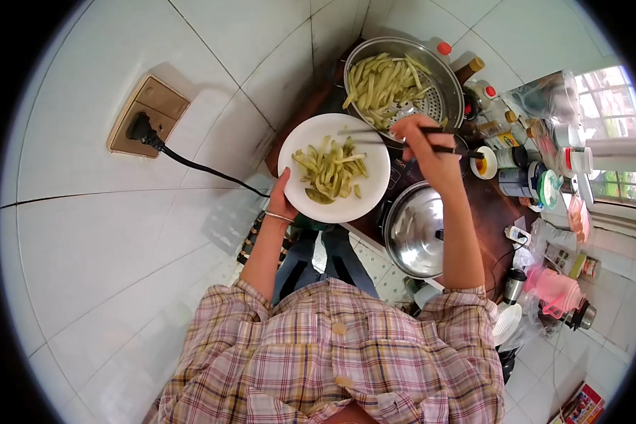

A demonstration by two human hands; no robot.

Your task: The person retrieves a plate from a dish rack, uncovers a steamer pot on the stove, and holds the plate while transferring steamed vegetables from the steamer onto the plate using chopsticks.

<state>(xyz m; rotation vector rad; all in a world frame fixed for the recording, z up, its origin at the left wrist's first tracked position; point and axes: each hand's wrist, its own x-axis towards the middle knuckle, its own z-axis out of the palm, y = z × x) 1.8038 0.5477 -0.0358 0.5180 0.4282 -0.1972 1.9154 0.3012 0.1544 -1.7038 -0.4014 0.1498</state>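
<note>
The white plate is gripped at its left rim by the left hand, its fingers mostly hidden underneath; how far they are open cannot be told. Green strips are heaped on the plate. Above it, the chopsticks are pinched in the right hand, fingers closed around them, tips over the plate. More strips are held in the steamer just beyond, and a lid is seen nearer the body.

No text readable for certain — small white lettering on the cooktop, labels on the bottle and blue jar, print on the red item — all too small or blurred.
</note>
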